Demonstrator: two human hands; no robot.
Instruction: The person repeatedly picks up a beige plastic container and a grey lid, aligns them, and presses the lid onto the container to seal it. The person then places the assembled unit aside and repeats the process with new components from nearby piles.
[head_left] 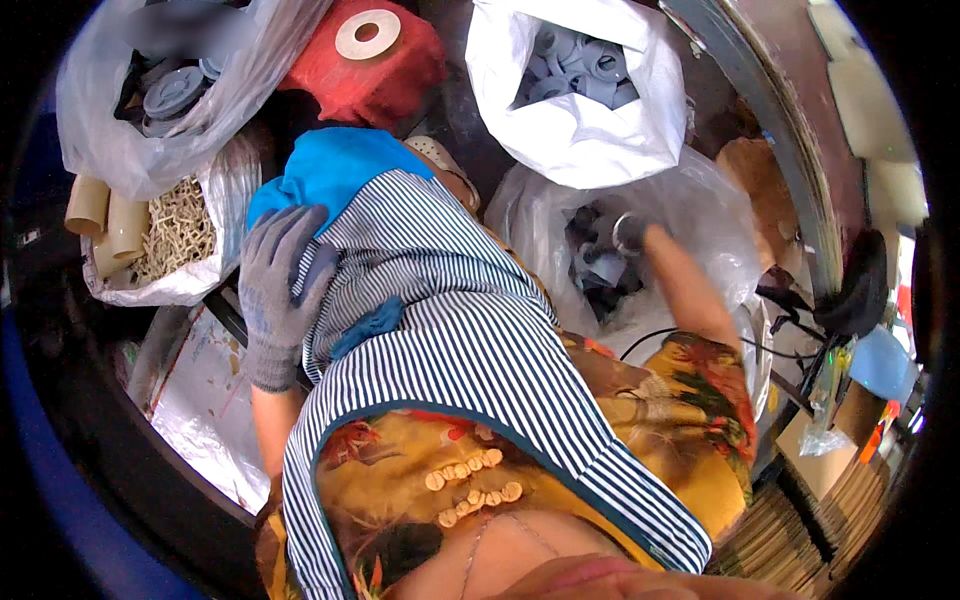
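Note:
My left hand [283, 268], in a grey knitted glove, lies on the striped apron [400, 235] over my lap. Its fingers are stretched out and nothing is in them. Over on the right, my right hand [632, 234] reaches into a clear plastic bag [700, 205]. Grey plastic parts [600, 270] fill that bag's opening. The right fingers are dark and blurred; a pale round edge shows beside them, and whether they grip a part I cannot make out. Blue cloth [335, 165] covers my knees.
A white sack [625, 145] of grey ring-shaped parts stands at the far right. A red-covered seat [370, 75] bears a pale ring. At left are a clear bag [100, 120] with grey round parts and a sack [160, 290] of beige pieces and tubes. A dark cable [650, 335] runs at right.

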